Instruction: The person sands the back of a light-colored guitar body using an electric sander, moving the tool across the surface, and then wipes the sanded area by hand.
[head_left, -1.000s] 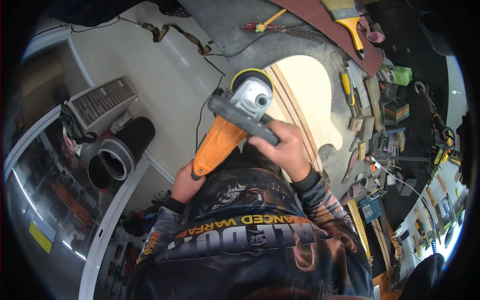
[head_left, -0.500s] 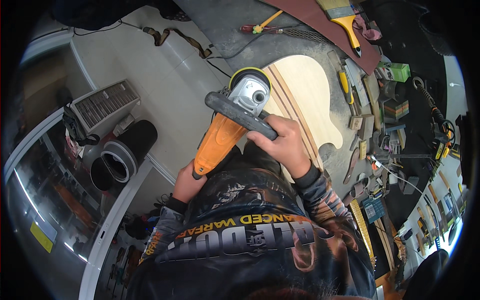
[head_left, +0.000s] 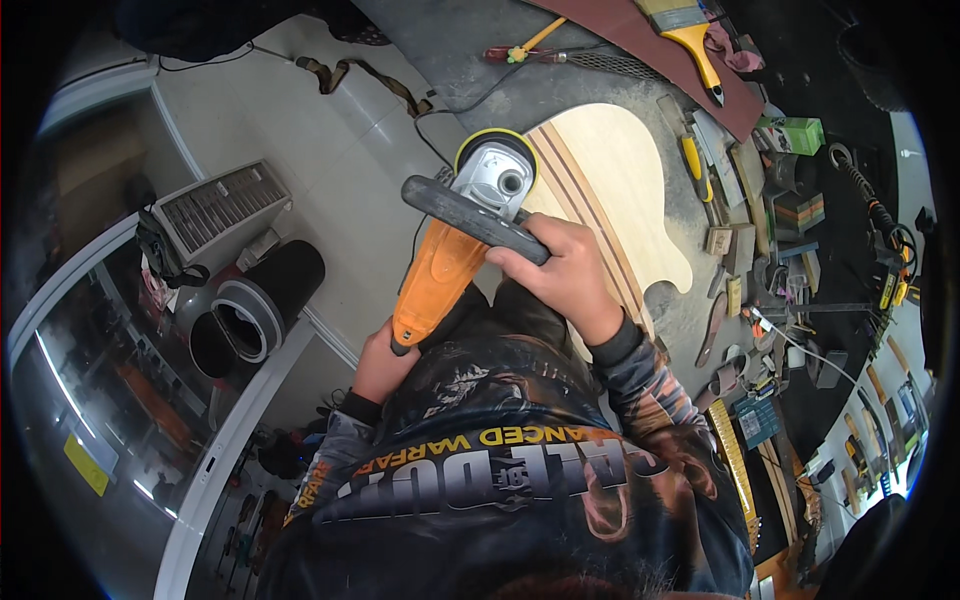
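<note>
An orange disc sander with a grey metal head (head_left: 440, 270) is held in front of my body. My right hand (head_left: 568, 272) is closed round the right end of its black side handle (head_left: 470, 218). Lower down, my left hand (head_left: 384, 362) wraps the rear end of the orange housing; its fingers are partly hidden underneath. The round pad with a yellow rim (head_left: 497, 150) sits at the far end, next to the edge of a pale guitar body (head_left: 622, 195) with dark stripes along it. I cannot tell whether pad and wood touch.
The guitar body lies on a dusty grey bench (head_left: 560, 85). A yellow-handled brush (head_left: 690, 45) rests on a dark red sheet (head_left: 610, 30) at the far right. Wood blocks (head_left: 735, 245) and tools crowd the right side. A black cylinder (head_left: 288, 275) and a grey slatted box (head_left: 225, 208) stand at left.
The sander and both hands have shifted only slightly in the picture, as the whole view has moved a little. My grip on the sander is the same.
</note>
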